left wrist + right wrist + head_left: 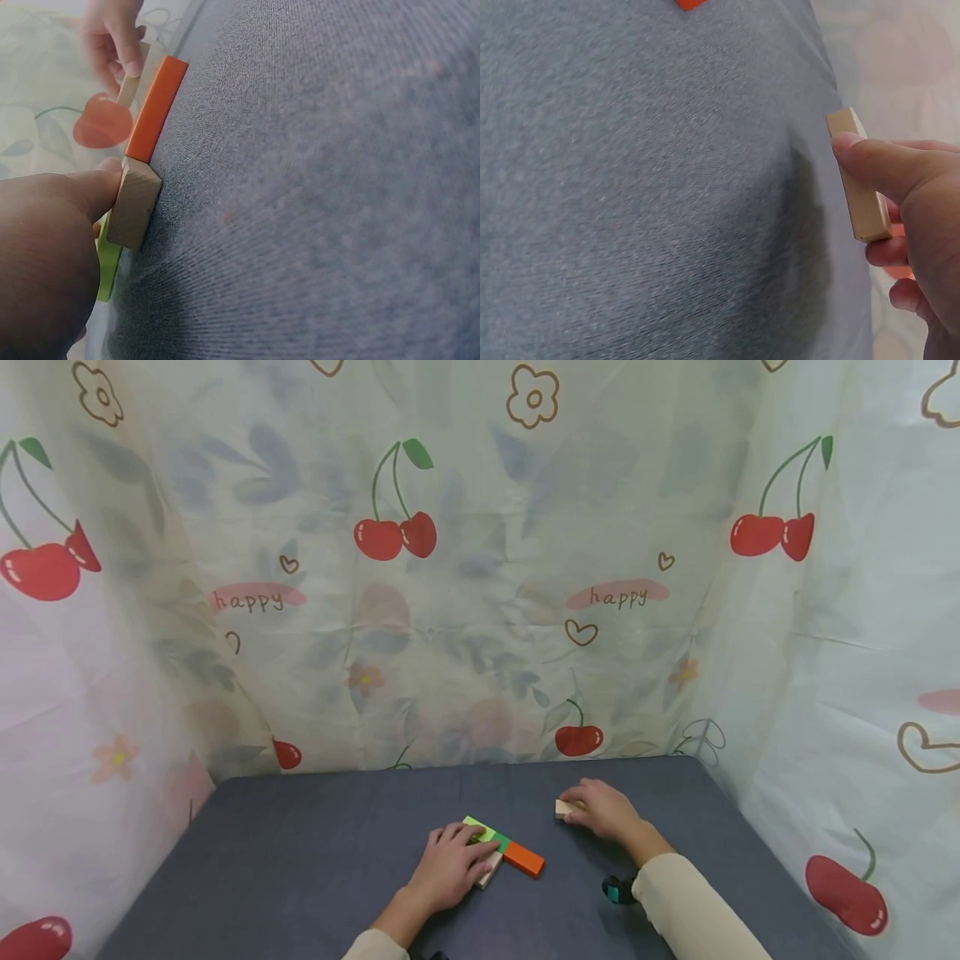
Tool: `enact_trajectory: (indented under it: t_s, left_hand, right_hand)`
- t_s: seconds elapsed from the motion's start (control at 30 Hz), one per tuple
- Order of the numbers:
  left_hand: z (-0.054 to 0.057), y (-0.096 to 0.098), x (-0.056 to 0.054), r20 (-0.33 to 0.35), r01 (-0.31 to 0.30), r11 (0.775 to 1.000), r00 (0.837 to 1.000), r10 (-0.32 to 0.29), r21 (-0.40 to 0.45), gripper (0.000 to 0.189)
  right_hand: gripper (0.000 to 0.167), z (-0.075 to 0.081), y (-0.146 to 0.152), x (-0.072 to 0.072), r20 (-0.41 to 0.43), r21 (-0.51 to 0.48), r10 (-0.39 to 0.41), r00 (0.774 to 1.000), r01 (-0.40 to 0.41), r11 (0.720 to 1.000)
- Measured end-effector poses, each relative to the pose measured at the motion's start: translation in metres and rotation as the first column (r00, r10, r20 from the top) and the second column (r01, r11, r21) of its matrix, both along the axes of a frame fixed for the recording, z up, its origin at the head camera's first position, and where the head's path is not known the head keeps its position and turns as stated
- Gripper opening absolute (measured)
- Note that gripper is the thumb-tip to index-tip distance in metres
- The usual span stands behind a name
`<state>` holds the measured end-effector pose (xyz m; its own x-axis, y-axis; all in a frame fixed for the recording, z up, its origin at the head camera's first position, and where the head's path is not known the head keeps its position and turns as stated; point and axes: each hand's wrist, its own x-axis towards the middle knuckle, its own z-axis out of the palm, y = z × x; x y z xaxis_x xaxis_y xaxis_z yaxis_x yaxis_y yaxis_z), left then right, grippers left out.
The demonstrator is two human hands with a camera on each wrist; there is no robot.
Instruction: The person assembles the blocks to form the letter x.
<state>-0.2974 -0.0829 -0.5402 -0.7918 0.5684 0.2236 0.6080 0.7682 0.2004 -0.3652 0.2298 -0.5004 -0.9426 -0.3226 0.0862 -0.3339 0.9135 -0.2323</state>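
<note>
My left hand (447, 866) lies over a group of blocks, its fingers spread and its thumb touching a plain wooden block (135, 204). A light green block (477, 828) sits partly under its fingers. Beside that, a darker green piece (502, 841) meets an orange block (524, 859) in one slanting line, and the wooden block joins it from the near side. To the right, my right hand (602, 810) pinches another plain wooden block (860, 184) between thumb and fingers, held above the table in the right wrist view.
Dark grey cloth covers the table (300, 860). A pale curtain (480, 568) printed with cherries and flowers hangs behind it and along both sides. A black band with a teal patch (619, 890) sits at my right wrist.
</note>
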Motion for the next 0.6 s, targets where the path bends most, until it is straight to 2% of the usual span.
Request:
enact_trajectory:
  t_s: [0.3, 0.6]
  left_hand:
    - [-0.001, -0.001, 0.001, -0.005, 0.005, 1.000, 1.000, -0.005, 0.008, 0.039]
    - [0.000, -0.001, -0.001, 0.022, -0.008, 1.000, 1.000, 0.008, 0.001, 0.039]
  right_hand:
    - [0.033, 0.006, -0.011, 0.001, 0.023, 0.000, -0.010, 1.000, 0.010, 1.000]
    - [0.032, -0.003, -0.015, 0.001, 0.002, -0.085, -0.018, 1.000, 0.019, 0.996]
